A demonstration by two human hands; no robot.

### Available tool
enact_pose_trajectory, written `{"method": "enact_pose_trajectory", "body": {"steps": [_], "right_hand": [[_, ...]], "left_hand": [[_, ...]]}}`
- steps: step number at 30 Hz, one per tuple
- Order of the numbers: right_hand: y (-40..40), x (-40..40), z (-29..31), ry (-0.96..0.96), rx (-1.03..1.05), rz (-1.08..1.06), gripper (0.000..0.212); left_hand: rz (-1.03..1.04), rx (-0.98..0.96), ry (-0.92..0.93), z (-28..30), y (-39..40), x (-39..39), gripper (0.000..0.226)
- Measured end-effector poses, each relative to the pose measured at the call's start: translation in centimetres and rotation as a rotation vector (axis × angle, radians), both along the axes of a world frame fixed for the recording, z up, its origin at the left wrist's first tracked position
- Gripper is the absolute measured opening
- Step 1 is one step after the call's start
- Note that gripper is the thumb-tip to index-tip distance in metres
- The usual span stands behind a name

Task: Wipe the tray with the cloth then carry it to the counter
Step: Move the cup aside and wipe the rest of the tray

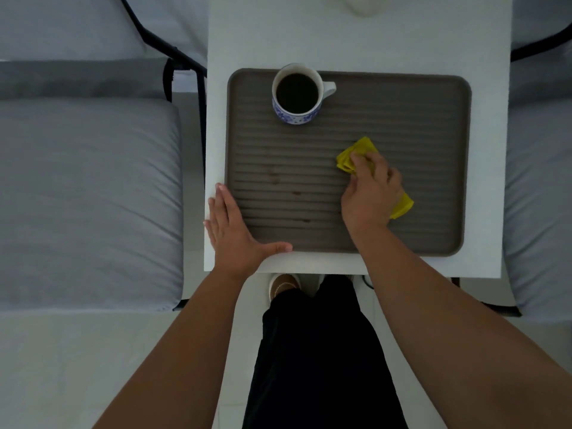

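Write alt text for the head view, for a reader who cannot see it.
A right hand presses a yellow cloth on a ridged brown tray, while the left hand lies flat at its near left corner. A full mug stands on the tray, on a white table.

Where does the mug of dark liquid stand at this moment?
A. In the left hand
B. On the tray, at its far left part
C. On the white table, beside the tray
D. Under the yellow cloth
B: the mug stands on the ribbed tray, near its far left corner.
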State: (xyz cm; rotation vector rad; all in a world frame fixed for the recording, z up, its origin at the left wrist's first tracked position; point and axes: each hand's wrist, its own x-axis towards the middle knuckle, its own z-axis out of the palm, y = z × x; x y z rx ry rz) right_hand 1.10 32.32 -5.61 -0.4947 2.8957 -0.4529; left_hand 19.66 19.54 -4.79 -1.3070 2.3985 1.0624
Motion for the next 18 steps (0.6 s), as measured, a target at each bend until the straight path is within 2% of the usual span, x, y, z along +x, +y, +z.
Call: {"method": "enact_pose_trajectory", "body": {"steps": [8,11,13,18], "right_hand": [[-10.6,5.3,-0.1,-0.044,0.012,0.526,0.045],[-12.5,4.9,-0.3,-0.050,0.006,0.672,0.043],[-11.6,3.6,-0.3,-0.049,0.010,0.662,0.043],[-4.6,1.0,-0.2,-0.041,0.074,0.311,0.052]], "left_hand": [[0.028,-0.015,0.023,-0.4,0.1,0.3,0.161],[0.026,-0.032,0.018,-0.7,-0.2,0.4,0.162],[0.014,-0.032,0.013,-0.7,-0.4,0.3,0.161],[-0.003,-0.016,-0.029,-0.6,-0.3,0.5,0.160]]}}
